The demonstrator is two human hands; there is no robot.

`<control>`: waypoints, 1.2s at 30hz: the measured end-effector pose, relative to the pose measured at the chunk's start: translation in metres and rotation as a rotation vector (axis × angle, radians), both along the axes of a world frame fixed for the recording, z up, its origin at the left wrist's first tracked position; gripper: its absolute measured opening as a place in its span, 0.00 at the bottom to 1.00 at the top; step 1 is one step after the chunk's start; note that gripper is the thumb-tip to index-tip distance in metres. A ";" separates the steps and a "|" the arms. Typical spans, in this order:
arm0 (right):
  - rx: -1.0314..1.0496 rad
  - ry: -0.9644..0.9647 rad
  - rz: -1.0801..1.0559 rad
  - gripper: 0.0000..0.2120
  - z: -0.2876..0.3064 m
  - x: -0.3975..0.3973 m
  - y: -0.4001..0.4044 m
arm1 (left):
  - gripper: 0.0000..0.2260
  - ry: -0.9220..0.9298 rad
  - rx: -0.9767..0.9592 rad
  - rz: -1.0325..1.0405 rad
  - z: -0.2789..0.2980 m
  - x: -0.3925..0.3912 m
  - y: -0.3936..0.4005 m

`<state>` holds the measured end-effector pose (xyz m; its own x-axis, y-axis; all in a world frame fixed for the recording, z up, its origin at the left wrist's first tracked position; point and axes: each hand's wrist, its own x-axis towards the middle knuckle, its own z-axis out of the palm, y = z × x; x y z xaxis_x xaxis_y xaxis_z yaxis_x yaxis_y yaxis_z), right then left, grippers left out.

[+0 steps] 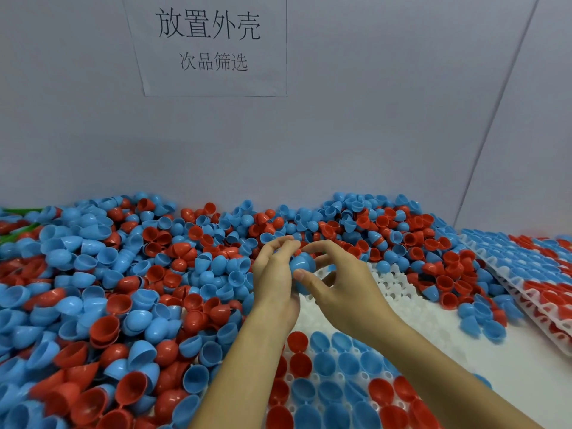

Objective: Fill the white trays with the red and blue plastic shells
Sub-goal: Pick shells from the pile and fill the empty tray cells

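Observation:
A deep heap of red and blue plastic shells (123, 289) covers the table from the left to the back wall. In front of me lies a white tray (411, 308); its near rows hold red and blue shells (340, 366), its far rows show bare sockets. Above the tray's far edge both hands meet on one blue shell (301, 266). My left hand (274, 280) holds it from the left with curled fingers. My right hand (337, 283) pinches it between thumb and fingertips from the right.
A second white tray (526, 274), filled with blue and red shells, lies at the right, tilted against the heap. A paper sign (210, 44) hangs on the grey wall behind. Bare white table (510, 382) shows at the lower right.

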<state>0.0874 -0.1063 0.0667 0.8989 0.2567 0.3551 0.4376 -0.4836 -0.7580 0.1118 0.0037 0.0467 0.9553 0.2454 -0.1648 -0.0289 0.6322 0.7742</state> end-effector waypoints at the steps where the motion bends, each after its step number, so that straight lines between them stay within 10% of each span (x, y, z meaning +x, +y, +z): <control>1: -0.006 0.002 -0.010 0.14 -0.001 0.000 0.000 | 0.06 -0.004 -0.001 0.003 0.000 0.000 -0.001; 25: 0.202 0.030 -0.062 0.13 0.009 0.014 -0.011 | 0.06 0.133 -0.154 0.156 -0.002 0.002 0.015; 36: -0.692 0.180 -0.015 0.19 -0.027 0.040 -0.041 | 0.06 0.103 -0.035 0.112 0.000 0.004 0.038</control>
